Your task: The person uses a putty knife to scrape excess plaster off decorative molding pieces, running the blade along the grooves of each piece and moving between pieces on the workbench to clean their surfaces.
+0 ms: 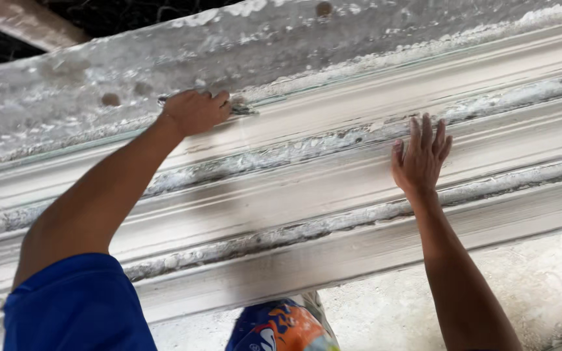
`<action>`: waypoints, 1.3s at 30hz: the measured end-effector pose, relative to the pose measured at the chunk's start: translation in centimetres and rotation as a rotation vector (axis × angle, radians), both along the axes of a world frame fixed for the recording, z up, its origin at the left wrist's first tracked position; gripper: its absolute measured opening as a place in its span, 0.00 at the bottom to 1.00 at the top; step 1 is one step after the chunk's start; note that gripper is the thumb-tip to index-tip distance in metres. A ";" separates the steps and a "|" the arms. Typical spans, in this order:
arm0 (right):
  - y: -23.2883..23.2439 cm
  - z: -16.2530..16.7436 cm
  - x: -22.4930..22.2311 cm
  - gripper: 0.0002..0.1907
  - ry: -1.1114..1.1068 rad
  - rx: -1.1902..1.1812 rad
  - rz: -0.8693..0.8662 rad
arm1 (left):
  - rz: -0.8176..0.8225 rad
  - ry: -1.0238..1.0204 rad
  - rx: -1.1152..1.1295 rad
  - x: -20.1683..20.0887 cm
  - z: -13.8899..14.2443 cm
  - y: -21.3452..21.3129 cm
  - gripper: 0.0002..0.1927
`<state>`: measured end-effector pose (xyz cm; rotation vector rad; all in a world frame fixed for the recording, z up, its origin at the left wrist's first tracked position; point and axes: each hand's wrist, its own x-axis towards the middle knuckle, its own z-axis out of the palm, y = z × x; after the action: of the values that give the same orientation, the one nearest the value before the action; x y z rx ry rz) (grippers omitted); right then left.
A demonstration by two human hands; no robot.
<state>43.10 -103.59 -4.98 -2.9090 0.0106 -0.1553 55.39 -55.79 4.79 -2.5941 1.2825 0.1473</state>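
Plaster work on a stepped moulding: the left hand, closed around a metal trowel at the upper ledge, should keep the blade flat and steady, while the open right hand braces flat against the middle step.

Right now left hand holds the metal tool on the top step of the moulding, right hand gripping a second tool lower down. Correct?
Not quite. The right hand holds nothing: it lies flat, fingers spread, on the moulding. The left hand does hold the metal tool up top. Head view shows it.
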 end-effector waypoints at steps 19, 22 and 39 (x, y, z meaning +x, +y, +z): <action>-4.6 1.5 0.0 0.30 0.096 0.244 0.367 | -0.018 0.119 -0.137 15.4 -3.2 -49.8 0.11; -12.2 1.7 1.3 0.28 0.084 0.287 0.384 | 0.015 0.118 -0.229 17.0 -4.3 -56.3 0.11; -80.9 -1.0 6.1 0.24 -0.289 0.154 -0.198 | -0.122 0.058 0.047 21.8 -7.2 -71.4 0.05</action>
<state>49.19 -184.52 -5.94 -2.7008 0.2502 -0.5794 77.20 -127.21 -2.36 -2.4813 1.4353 0.2294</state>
